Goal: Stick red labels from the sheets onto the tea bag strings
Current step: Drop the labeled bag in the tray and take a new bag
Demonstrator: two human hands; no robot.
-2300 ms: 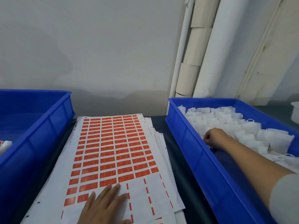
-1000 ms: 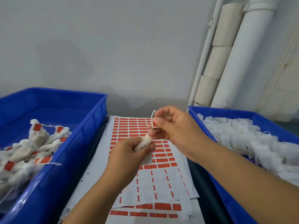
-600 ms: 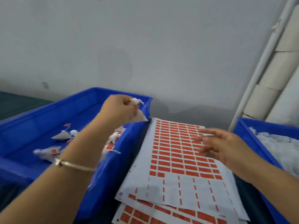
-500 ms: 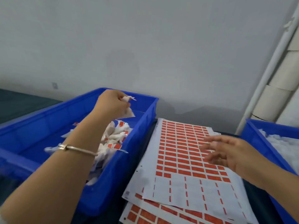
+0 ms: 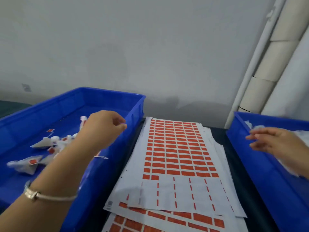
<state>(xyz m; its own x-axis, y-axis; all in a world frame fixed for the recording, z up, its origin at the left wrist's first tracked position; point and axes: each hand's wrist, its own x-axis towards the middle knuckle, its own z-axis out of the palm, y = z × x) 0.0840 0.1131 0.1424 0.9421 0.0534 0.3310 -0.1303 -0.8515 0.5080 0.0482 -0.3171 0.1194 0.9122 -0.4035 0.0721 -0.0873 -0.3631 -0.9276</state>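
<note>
A stack of label sheets (image 5: 175, 164) was laid flat between two blue bins, its top sheet carrying rows of red labels (image 5: 177, 148) on the far part and bare backing with thin red slivers on the near part. To the left of the sheets, labelled tea bags (image 5: 31, 162) were scattered on the floor of the left blue bin (image 5: 107, 173), red tags visible on several. Above that bin, just left of the sheets' far corner, the left hand (image 5: 104, 127) was held with fingers loosely curled and nothing seen in its grasp; a thin bracelet (image 5: 41, 195) was worn on the wrist. To the right of the sheets, the right hand (image 5: 274, 141) was stretched over the right blue bin (image 5: 250, 158), fingers relaxed and extended, blurred, near the white unlabelled tea bags (image 5: 255, 127) partly seen there.
</note>
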